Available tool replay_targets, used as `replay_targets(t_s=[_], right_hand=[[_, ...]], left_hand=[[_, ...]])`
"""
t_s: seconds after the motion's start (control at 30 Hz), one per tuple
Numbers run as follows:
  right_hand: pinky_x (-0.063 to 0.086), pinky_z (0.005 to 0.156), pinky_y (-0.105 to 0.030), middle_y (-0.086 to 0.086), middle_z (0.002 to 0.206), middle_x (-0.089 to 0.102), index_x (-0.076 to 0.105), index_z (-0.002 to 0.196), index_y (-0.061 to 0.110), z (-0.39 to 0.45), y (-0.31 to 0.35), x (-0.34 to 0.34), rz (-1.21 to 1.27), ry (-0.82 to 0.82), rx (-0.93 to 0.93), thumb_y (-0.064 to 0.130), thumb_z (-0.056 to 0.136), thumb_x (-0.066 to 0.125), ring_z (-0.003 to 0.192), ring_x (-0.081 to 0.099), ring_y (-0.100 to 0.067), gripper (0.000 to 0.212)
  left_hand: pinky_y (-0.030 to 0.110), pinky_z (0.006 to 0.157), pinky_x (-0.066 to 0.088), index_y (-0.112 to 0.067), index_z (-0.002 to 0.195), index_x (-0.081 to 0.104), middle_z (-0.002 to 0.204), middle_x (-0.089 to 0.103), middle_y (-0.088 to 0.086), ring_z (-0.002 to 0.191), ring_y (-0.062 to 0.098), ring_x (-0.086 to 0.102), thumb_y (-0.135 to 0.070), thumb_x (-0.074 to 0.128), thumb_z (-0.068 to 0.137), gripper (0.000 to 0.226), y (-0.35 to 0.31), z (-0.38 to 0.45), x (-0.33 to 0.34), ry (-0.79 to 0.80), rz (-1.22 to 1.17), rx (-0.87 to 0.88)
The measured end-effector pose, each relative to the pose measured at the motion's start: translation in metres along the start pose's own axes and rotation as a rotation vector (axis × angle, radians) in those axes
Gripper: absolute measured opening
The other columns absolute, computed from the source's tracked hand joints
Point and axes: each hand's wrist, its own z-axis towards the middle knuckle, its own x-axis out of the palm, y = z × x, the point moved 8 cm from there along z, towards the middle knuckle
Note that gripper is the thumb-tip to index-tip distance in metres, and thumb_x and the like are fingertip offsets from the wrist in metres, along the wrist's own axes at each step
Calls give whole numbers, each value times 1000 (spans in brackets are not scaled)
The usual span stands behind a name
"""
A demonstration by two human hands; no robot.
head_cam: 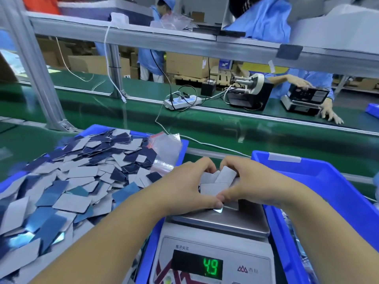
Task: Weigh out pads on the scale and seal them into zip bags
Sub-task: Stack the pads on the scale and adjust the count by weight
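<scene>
Over scale (220, 220), hands (217, 181) hide most pads (215, 182).

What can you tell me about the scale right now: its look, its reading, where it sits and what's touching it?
The scale is a compact bench unit with a light grey body and a flat, brushed metal platter on top. Its front panel slopes toward the camera, with a dark display showing 4.9 in green digits, a small logo and some printed characters. It sits between two blue bins. A small bunch of grey pads is gathered over the platter's far end, held by the left hand and right hand.
</scene>
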Motion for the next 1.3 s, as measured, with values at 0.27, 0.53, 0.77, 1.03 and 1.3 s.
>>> replay_targets(t_s=[0.27, 0.53, 0.77, 1.03, 1.3], right_hand=[[38, 60, -12, 33, 81, 54, 46, 83, 42, -3, 10, -5, -58, -148, -158, 39, 72, 82, 68, 47, 6, 38], [41, 62, -19, 18, 79, 58, 49, 86, 36, -4, 12, -13, 48, -249, -239, 28, 74, 80, 71, 48, -2, 34], [43, 66, -13, 25, 90, 61, 58, 93, 39, 3, 4, 3, 15, -140, -212, 36, 80, 77, 81, 55, 3, 23], [46, 69, -16, 23, 89, 63, 62, 95, 38, 4, 4, -1, 20, -170, -218, 33, 79, 78, 82, 58, 1, 23], [45, 70, -17, 15, 87, 67, 68, 99, 36, -1, 7, -2, -157, -169, -254, 29, 85, 74, 83, 57, -4, 17]], left_hand=[[15, 66, 44, -42, 97, 46, 97, 59, -23, 78, 3, 54, -37, 86, 73, 47, -8, 1, -12, -163, -88, 132], [9, 64, 35, -28, 98, 63, 83, 62, -18, 77, -3, 53, -27, 83, 80, 27, -13, -2, -20, -236, -44, 222], [10, 65, 38, -36, 100, 65, 85, 63, -20, 84, -1, 55, -32, 72, 88, 14, -2, 2, -12, -171, -19, 167], [13, 78, 37, -35, 106, 65, 96, 61, -17, 96, 0, 50, -37, 66, 92, 14, 8, 5, -14, -194, 57, 107], [9, 82, 34, -34, 116, 68, 105, 60, -15, 99, -3, 49, -28, 67, 92, 25, 12, 3, -13, -166, 83, 129]])
